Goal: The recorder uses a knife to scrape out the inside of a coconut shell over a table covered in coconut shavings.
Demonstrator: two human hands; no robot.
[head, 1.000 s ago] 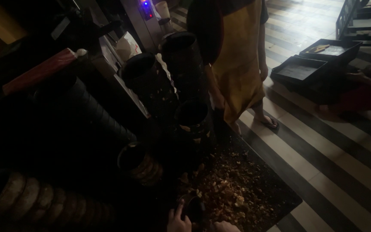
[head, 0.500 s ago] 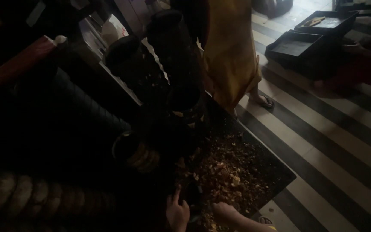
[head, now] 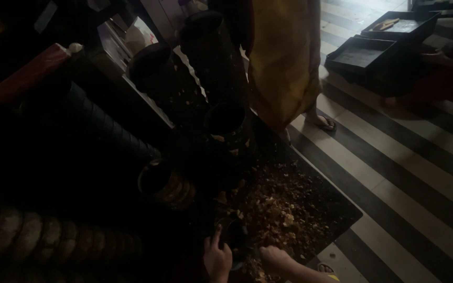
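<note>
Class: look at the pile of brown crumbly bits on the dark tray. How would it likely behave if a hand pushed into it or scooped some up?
The pile looks loose and flaky, so it would probably spread rather than slide as one. Scooped bits would likely spill between the fingers. Pieces look thin, perhaps light and brittle. Both the left hand and right hand sit at its near edge.

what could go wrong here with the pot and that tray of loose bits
The left hand and right hand work a small dark pot at the near edge of the dark tray; the brown crumbly material might spill onto the striped floor. Dim light could hide misses.
</note>
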